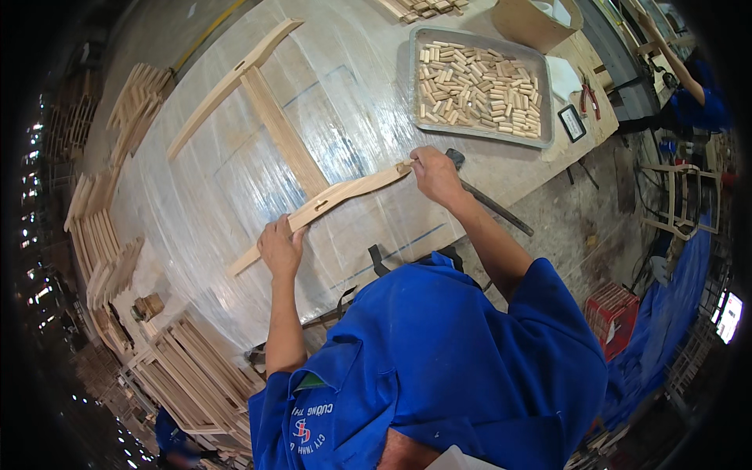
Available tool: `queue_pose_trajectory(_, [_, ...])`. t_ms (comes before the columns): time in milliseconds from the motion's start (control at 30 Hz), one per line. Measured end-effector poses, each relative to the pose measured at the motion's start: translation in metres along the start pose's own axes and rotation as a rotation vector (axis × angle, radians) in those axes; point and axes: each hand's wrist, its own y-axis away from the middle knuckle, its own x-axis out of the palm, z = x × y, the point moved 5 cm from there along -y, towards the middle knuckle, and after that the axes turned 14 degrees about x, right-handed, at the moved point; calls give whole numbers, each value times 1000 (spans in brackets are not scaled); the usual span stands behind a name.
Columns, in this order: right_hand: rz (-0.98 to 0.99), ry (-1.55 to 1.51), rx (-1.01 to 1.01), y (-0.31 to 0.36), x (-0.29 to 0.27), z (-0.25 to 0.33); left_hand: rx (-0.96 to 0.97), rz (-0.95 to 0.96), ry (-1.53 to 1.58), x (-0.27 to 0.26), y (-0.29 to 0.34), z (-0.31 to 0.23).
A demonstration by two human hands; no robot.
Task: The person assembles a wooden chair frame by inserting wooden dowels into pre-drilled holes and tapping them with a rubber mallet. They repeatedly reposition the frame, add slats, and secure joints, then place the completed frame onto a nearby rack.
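Observation:
An H-shaped wooden frame lies on the plastic-covered table, its two curved rails joined by a straight crosspiece (pixel 286 137). My left hand (pixel 280 244) is closed around the near curved rail (pixel 348 190), left of a slot cut in it. At that rail's right end, the fingertips of my right hand (pixel 437 174) are pinched on a small wooden dowel, mostly hidden by the fingers. The far curved rail (pixel 227 84) has a similar slot and is untouched. Just beside my right hand lies a hammer (pixel 497 208) with a dark head and long handle.
A grey tray (pixel 413 78) of wooden dowels stands at the far right, near a bin (pixel 540 30), red-handled pliers (pixel 589 102) and a small dark-framed device (pixel 573 124). Stacked wooden parts (pixel 98 227) line the left. A co-worker's arm (pixel 681 70) shows at upper right.

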Motion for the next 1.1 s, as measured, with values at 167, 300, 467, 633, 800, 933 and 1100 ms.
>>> queue_pose_trajectory(167, [28, -38, -67, 11, 1, 15, 0, -21, -2, 3, 4, 0])
queue_pose_trajectory(300, [16, -171, -26, 3, 3, 16, 4, -34, -3, 4, 4, 2])
queue_pose_trajectory(467, [48, -142, 80, 0, 11, 10, -3, -25, 2, 3, 5, 4])
queue_pose_trajectory(633, [39, -134, 156, 1, 18, 7, -29, 36, -23, 1, -1, 2])
queue_pose_trajectory(800, [-56, -278, 262, 18, -10, -8, -29, 39, -17, 0, -1, 3])
queue_pose_trajectory(933, [-373, 333, 174, 64, -72, -39, -27, 14, -18, 1, 3, 1])
queue_pose_trajectory(1100, [191, 249, 243, 62, -58, -89, 6, 18, -19, 1, -1, 0])
